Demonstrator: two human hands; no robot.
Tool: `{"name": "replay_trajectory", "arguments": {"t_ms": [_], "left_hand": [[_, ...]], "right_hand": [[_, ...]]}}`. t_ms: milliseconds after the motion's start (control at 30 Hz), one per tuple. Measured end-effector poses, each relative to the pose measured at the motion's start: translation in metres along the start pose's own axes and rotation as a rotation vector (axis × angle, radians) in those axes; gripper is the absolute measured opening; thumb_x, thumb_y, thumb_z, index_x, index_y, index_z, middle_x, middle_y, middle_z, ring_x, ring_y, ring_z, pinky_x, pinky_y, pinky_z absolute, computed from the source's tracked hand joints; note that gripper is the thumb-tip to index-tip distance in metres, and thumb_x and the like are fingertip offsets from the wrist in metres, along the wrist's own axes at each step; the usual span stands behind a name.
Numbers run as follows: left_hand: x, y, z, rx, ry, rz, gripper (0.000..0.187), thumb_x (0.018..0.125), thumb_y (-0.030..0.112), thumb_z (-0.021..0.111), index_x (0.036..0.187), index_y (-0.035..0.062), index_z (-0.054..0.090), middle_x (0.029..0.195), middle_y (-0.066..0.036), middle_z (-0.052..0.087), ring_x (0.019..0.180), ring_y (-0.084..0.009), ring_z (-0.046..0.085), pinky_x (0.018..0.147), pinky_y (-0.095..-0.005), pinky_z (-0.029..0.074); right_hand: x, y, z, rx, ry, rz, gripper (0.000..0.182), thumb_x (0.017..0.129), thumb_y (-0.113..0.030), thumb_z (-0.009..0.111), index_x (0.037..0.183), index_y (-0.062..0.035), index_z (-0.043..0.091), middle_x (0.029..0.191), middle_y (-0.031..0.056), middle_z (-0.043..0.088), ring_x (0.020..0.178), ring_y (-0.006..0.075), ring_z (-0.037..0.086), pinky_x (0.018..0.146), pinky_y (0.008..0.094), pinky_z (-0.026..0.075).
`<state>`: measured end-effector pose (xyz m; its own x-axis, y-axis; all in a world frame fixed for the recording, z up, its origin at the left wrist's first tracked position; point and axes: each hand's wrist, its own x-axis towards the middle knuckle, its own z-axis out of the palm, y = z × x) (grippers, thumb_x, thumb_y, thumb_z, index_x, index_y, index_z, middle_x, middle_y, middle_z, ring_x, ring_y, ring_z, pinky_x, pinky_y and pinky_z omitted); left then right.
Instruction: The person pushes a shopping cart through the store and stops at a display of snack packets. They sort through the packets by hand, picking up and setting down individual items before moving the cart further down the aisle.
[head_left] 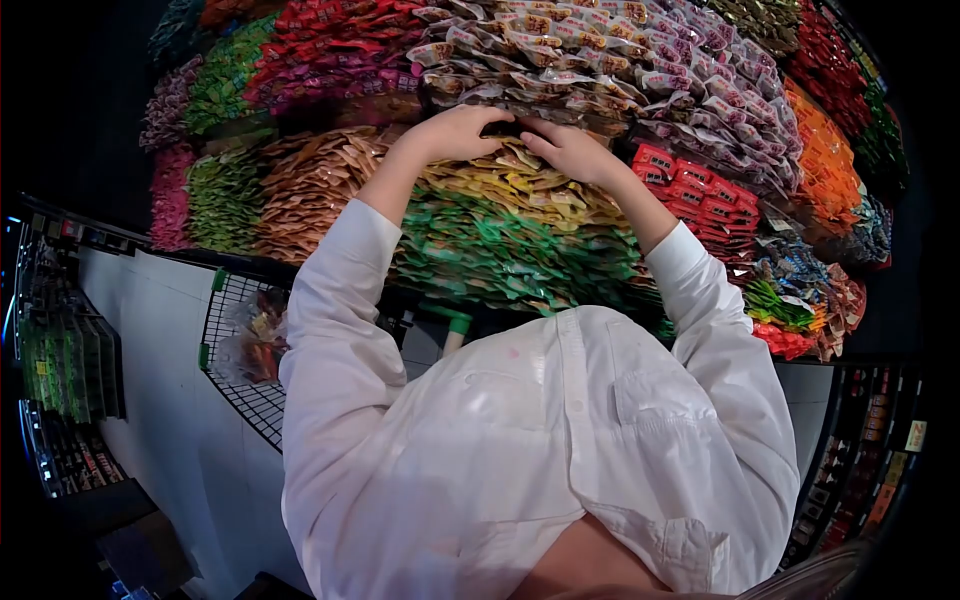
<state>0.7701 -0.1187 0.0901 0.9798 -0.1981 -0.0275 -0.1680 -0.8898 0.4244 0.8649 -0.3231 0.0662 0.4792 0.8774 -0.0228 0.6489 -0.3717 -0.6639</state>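
Observation:
My left hand (pixel 462 133) rests at the back of a row of yellow snack packets (pixel 525 185), its fingers bent toward the middle and its thumb apart from them. Facing it from the other side is my right hand (pixel 568 150), with thumb and fingers also spread. Both hands touch or lie just over the top of the yellow packets, and the fingertips are partly hidden in the dark gap behind that row. Green packets (pixel 500 250) fill the row in front. White-and-brown packets (pixel 540 60) are heaped right behind the hands.
Brown packets (pixel 315 185) lie to the left, red packets (pixel 695 195) and purple-white packets (pixel 720 110) to the right. A wire shopping cart (pixel 245 375) holding a clear bag of goods (pixel 255 340) stands at lower left on the pale floor (pixel 170 380). Shelves (pixel 860 450) stand at right.

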Motion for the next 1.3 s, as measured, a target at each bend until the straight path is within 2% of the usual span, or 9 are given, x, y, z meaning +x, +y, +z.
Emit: {"name": "replay_trajectory", "arguments": {"t_ms": [67, 100, 267, 433, 667, 733, 833, 1067, 1300], "left_hand": [[-0.007, -0.005, -0.002, 0.021, 0.042, 0.019, 0.048, 0.086, 0.024, 0.060, 0.129, 0.0058, 0.052, 0.127, -0.015, 0.057, 0.115, -0.0305, 0.055, 0.096, -0.0376, 0.045], [-0.013, -0.006, -0.003, 0.054, 0.065, -0.025, 0.046, 0.087, 0.025, 0.060, 0.127, 0.0053, 0.053, 0.126, -0.015, 0.058, 0.115, -0.0308, 0.055, 0.096, -0.0380, 0.045], [-0.023, -0.017, 0.001, 0.053, 0.053, -0.118, 0.044, 0.088, 0.027, 0.059, 0.126, 0.0037, 0.056, 0.124, -0.015, 0.059, 0.113, -0.0324, 0.056, 0.095, -0.0391, 0.045], [-0.018, -0.017, -0.002, -0.026, 0.016, -0.190, 0.040, 0.087, 0.026, 0.060, 0.121, 0.0039, 0.060, 0.115, -0.016, 0.064, 0.105, -0.0320, 0.061, 0.091, -0.0383, 0.047], [-0.010, -0.026, 0.000, -0.013, 0.016, -0.117, 0.035, 0.087, 0.026, 0.062, 0.115, 0.0041, 0.063, 0.105, -0.015, 0.067, 0.095, -0.0298, 0.065, 0.084, -0.0379, 0.049], [-0.010, -0.027, 0.001, -0.058, 0.023, -0.131, 0.033, 0.088, 0.024, 0.061, 0.114, 0.0038, 0.064, 0.104, -0.015, 0.068, 0.095, -0.0291, 0.065, 0.084, -0.0372, 0.049], [-0.012, -0.029, 0.001, -0.103, 0.065, -0.129, 0.029, 0.089, 0.022, 0.060, 0.110, 0.0027, 0.066, 0.103, -0.014, 0.068, 0.093, -0.0281, 0.065, 0.082, -0.0361, 0.050], [-0.016, -0.034, 0.006, -0.018, 0.146, -0.031, 0.024, 0.089, 0.019, 0.058, 0.104, 0.0018, 0.068, 0.099, -0.013, 0.069, 0.090, -0.0291, 0.065, 0.080, -0.0368, 0.050], [-0.017, -0.035, 0.009, -0.050, 0.168, -0.021, 0.025, 0.089, 0.020, 0.059, 0.106, 0.0030, 0.066, 0.099, -0.013, 0.069, 0.093, -0.0288, 0.065, 0.082, -0.0368, 0.050]], "right_hand": [[-0.002, -0.005, 0.001, 0.008, 0.026, -0.113, 0.058, 0.095, -0.046, 0.047, 0.138, -0.0080, 0.044, 0.123, 0.0183, 0.059, 0.107, 0.0314, 0.059, 0.092, 0.0374, 0.044], [-0.002, -0.010, 0.001, -0.005, 0.034, -0.163, 0.058, 0.091, -0.040, 0.056, 0.138, -0.0088, 0.044, 0.125, 0.0183, 0.058, 0.106, 0.0322, 0.059, 0.091, 0.0386, 0.045], [0.007, -0.013, 0.012, -0.126, -0.006, -0.368, 0.061, 0.082, -0.022, 0.066, 0.138, -0.0085, 0.044, 0.130, 0.0182, 0.054, 0.108, 0.0322, 0.059, 0.093, 0.0396, 0.045], [0.018, -0.013, 0.003, 0.025, -0.073, -0.291, 0.056, 0.084, -0.029, 0.068, 0.132, -0.0065, 0.050, 0.114, 0.0168, 0.064, 0.102, 0.0313, 0.062, 0.089, 0.0375, 0.048], [0.024, -0.018, 0.011, -0.079, -0.060, -0.208, 0.052, 0.085, -0.037, 0.068, 0.126, -0.0070, 0.056, 0.106, 0.0169, 0.067, 0.096, 0.0302, 0.065, 0.083, 0.0384, 0.050], [0.026, -0.013, 0.022, -0.151, 0.117, -0.157, 0.054, 0.083, -0.047, 0.066, 0.122, -0.0097, 0.060, 0.100, 0.0174, 0.068, 0.091, 0.0311, 0.066, 0.080, 0.0407, 0.051], [0.029, -0.018, 0.031, -0.298, 0.180, -0.054, 0.058, 0.080, -0.055, 0.064, 0.118, -0.0116, 0.062, 0.098, 0.0171, 0.068, 0.091, 0.0331, 0.065, 0.079, 0.0436, 0.051], [0.035, -0.033, 0.030, -0.399, 0.147, 0.073, 0.057, 0.079, -0.057, 0.063, 0.110, -0.0097, 0.064, 0.098, 0.0167, 0.068, 0.095, 0.0340, 0.064, 0.080, 0.0438, 0.052], [0.037, -0.032, 0.026, -0.440, 0.075, 0.179, 0.059, 0.080, -0.058, 0.060, 0.116, -0.0108, 0.063, 0.107, 0.0190, 0.066, 0.101, 0.0342, 0.063, 0.084, 0.0429, 0.050]]}}
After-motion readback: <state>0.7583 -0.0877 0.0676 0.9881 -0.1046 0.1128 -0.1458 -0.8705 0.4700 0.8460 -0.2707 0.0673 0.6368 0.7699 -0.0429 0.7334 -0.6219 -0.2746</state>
